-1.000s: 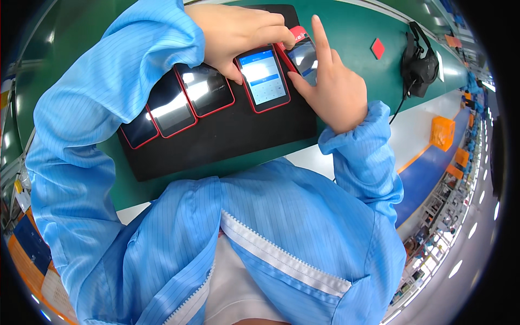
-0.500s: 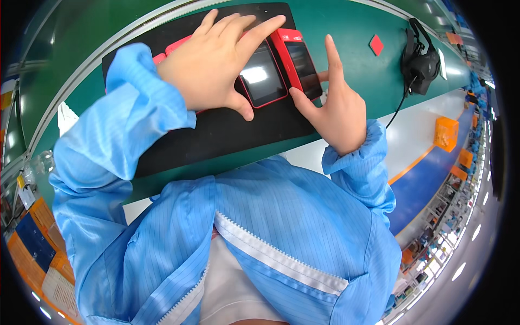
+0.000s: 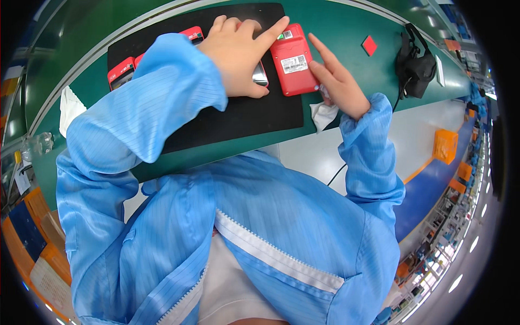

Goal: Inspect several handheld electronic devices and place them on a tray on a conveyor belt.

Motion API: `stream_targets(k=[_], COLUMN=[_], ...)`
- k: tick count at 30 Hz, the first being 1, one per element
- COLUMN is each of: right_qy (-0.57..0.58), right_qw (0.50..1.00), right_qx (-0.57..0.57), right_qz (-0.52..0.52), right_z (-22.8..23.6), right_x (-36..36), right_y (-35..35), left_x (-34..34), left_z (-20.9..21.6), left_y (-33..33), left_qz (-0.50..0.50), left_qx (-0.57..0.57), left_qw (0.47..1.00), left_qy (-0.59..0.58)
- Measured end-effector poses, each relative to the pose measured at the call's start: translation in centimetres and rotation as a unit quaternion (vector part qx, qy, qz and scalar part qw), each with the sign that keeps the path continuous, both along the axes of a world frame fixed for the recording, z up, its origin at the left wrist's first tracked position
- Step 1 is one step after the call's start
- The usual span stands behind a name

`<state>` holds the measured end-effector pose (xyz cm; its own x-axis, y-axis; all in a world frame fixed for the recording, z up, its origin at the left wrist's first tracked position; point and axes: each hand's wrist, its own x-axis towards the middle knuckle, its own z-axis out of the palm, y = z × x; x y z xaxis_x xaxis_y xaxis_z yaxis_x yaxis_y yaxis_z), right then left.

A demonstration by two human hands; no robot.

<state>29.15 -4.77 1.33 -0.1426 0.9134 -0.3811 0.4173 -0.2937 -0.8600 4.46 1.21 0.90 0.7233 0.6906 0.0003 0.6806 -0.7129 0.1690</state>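
Note:
A red handheld device (image 3: 295,67) lies back-up at the mat's right edge, its white label and small lens area showing. My left hand (image 3: 230,57) is spread open over a second red device with a dark screen (image 3: 261,76), covering most of it. Its index fingertip reaches the upper left corner of the back-up device. My right hand (image 3: 344,86) is at that device's right side, index finger stretched out and thumb close against the edge. Its other fingers are mostly hidden. A crumpled white cloth (image 3: 324,116) shows just under this hand; whether the fingers hold it is hidden.
More red devices (image 3: 120,71) stand left on the black mat (image 3: 238,122), partly behind my left sleeve. On the green table (image 3: 346,27) lie a red square piece (image 3: 369,46), a black strapped pouch-like thing (image 3: 416,70) with a cable, and white crumpled material (image 3: 70,108) at the left.
The right-hand device has turned over from screen-up to back-up. My left hand has shifted slightly right and down. My right hand has tilted, and the white cloth has come into view beneath it.

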Motion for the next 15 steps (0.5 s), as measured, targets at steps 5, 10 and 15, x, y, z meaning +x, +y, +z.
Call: stream_targets(k=[5, 10, 15], right_qy=[-0.046, -0.281, -0.292], right_qw=[0.998, 0.935, 0.918], right_qx=[-0.031, 0.146, 0.200], right_qz=[0.043, 0.161, 0.176], right_z=[0.8, 0.9, -1.0], right_x=[-1.3, -0.7, -0.2], right_y=[-0.1, -0.7, -1.2], left_x=[-1.5, -4.7, -6.6], left_z=[-0.8, 1.0, -0.2], left_y=[1.1, -0.7, -2.3], left_qz=[-0.051, -0.046, 0.056], left_qx=[-0.090, -0.005, 0.039], left_qw=[0.957, 0.992, 0.997], left_qy=[-0.270, -0.121, -0.042])
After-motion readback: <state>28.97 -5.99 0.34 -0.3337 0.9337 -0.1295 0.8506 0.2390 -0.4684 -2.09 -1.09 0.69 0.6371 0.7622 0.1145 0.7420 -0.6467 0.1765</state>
